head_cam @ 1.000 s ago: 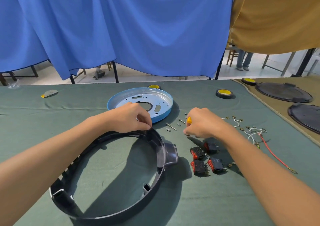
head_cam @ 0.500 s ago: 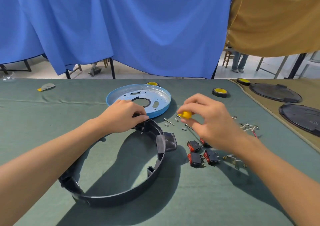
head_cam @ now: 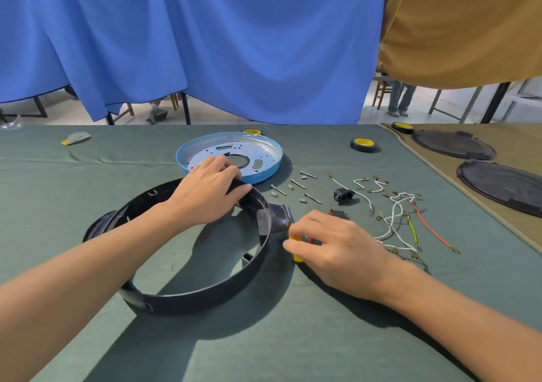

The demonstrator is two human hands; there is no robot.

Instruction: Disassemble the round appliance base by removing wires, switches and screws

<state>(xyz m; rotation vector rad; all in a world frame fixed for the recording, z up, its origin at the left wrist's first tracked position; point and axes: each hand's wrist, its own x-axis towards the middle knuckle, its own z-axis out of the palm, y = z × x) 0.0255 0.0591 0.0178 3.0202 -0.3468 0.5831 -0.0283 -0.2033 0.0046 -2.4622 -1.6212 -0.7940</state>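
The black round appliance ring [head_cam: 187, 290] lies on the green cloth. My left hand [head_cam: 209, 194] grips its far rim, fingers curled over the edge. My right hand [head_cam: 331, 249] holds a yellow-handled tool [head_cam: 296, 246] against the outside of the ring, just below its protruding black socket housing [head_cam: 280, 217]. Loose screws [head_cam: 299, 183] lie behind the ring. White, green and red wires [head_cam: 401, 220] lie to the right. A black plug socket [head_cam: 343, 196] sits among them. A red switch [head_cam: 337, 213] peeks out behind my right hand; other switches are hidden.
A blue metal plate [head_cam: 264, 152] lies behind the ring. Black-and-yellow tape rolls [head_cam: 364, 144] sit at the back. Two black round lids [head_cam: 498, 183] rest on the tan cloth at right. Blue and tan curtains hang behind the table.
My right hand came down from above the screws with the yellow tool to the ring's right side near the socket housing. My left hand keeps its grip on the rim.
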